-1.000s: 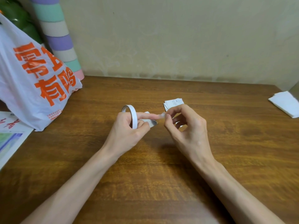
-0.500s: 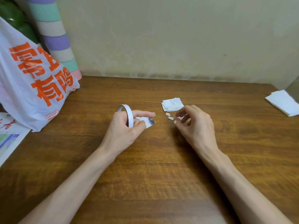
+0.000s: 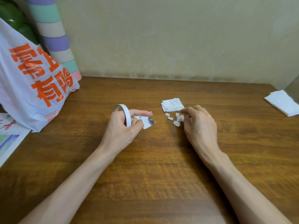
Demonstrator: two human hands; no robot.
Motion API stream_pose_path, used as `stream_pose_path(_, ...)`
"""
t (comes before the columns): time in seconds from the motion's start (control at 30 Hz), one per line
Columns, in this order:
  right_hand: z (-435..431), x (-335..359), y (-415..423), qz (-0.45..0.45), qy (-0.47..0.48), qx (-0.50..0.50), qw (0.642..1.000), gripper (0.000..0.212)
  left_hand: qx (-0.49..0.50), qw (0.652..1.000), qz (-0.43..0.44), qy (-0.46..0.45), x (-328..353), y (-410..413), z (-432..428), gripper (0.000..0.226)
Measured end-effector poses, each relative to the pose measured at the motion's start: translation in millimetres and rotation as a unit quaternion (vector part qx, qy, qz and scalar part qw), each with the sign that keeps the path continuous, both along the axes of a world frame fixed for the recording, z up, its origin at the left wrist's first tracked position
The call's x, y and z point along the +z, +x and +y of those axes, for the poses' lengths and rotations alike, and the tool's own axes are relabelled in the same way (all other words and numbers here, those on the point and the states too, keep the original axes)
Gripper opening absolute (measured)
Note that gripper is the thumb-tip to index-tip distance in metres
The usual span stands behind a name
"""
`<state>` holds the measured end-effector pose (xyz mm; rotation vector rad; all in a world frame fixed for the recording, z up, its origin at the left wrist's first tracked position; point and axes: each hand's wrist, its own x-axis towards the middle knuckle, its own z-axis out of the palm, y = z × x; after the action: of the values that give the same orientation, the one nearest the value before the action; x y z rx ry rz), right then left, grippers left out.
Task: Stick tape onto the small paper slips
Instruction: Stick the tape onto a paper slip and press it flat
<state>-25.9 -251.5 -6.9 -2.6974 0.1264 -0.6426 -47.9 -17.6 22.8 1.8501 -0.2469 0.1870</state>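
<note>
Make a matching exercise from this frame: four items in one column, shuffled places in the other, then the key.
Items
1. tape roll
2. stack of printed slips
3. plastic bag
4. folded white paper

Places
A. far right edge of the table
B. gripped in the left hand
C. far left, orange print on it
D. lying on the table just beyond the right hand

Pairs: 1-B, 2-D, 3-C, 4-A
</note>
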Motion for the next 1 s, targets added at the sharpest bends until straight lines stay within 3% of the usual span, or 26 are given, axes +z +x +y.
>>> stream_pose_path(0.37, 12.8, -4.3, 4.3, -0.020, 0.080, 0.113, 0.990, 0.019, 0.055, 0.998, -0.004, -0.011, -6.8, 8.4, 3.2, 0.037)
stream_pose_path(0.57, 47.0, 1.0, 14.6, 0.029, 0.070, 0.201, 0.977, 0.027, 0.102, 0.994, -0.013, -0.028, -6.1, 11.5, 8.7, 0.038)
stream_pose_path(0.73, 61.9, -2.8, 29.3, 0.065, -0.020, 0.198, 0.978, 0.032, 0.091, 0.996, -0.016, -0.019, -6.1, 12.0, 9.7, 0.037)
stream_pose_path(1.0, 67.4, -15.0, 24.2, 0.032, 0.045, 0.188, 0.981, 0.028, 0.095, 0.995, -0.031, 0.009, -9.8, 16.9, 13.0, 0.032)
